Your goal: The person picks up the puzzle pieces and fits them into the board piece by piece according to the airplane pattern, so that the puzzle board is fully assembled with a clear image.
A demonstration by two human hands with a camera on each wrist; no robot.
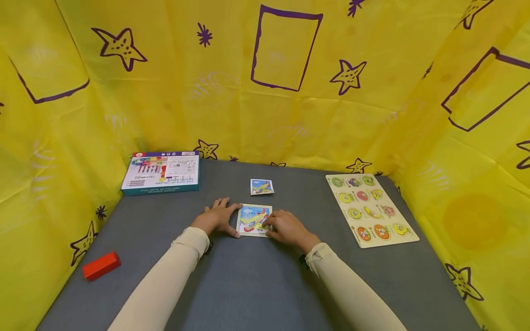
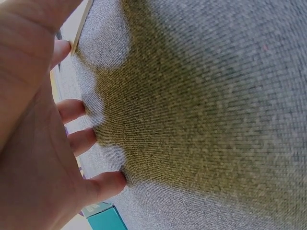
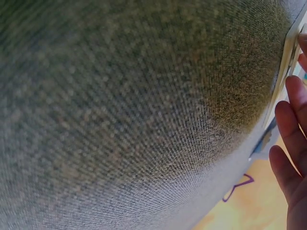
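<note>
A small square jigsaw puzzle (image 1: 251,219) with a yellow and red airplane lies in its pale frame in the middle of the table. My left hand (image 1: 217,218) is spread at its left side, thumb and index finger touching the frame's edge; in the left wrist view the fingertips (image 2: 110,184) rest on the cloth. At the lower right corner, my right hand (image 1: 288,228) bends its index finger and thumb around a puzzle piece (image 1: 262,227), mostly covered by the fingers. The right wrist view shows its other fingers (image 3: 289,122) loosely bent beside the frame.
Behind the puzzle lies a small airplane picture card (image 1: 262,186). A flat boxed set (image 1: 165,172) sits at the back left, a red block (image 1: 101,265) at the front left. To the right is a fruit peg board (image 1: 366,209). Yellow cloth walls (image 1: 198,105) enclose the grey table (image 1: 248,285).
</note>
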